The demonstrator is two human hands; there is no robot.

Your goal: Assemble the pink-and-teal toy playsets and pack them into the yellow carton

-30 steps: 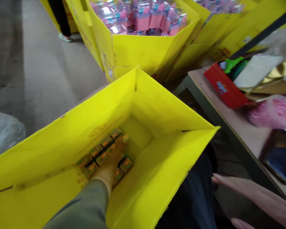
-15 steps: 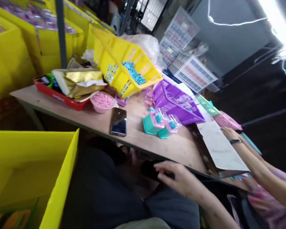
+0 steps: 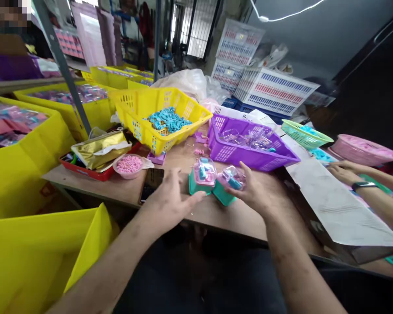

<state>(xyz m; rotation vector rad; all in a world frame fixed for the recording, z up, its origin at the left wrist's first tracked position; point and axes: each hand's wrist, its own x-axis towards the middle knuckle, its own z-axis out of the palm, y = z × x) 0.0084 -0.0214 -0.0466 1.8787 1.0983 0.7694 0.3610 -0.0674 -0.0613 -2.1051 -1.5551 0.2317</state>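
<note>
Two small teal boxes with pink rims and clear plastic tops stand side by side near the front of the table. My left hand (image 3: 170, 200) is open beside the left box (image 3: 201, 185), its fingers spread and its thumb close to the box's lower edge. My right hand (image 3: 253, 189) has its thumb and fingers around the clear top of the right box (image 3: 224, 194), which leans slightly. Blue pieces show through both clear tops. A dark phone (image 3: 150, 183) lies partly behind my left hand.
Behind are a yellow basket (image 3: 131, 124) of blue pieces and a purple basket (image 3: 239, 157) of clear parts. A pink bowl (image 3: 129, 168) and red tray (image 3: 101, 175) stand left. A yellow bin (image 3: 26, 253) is lower left. A co-worker's hands (image 3: 345, 172) work beyond a cardboard flap (image 3: 340, 205).
My left hand has come into view and reached to the left box. My right hand has risen from above my lap to the right box. The camera view has levelled.
</note>
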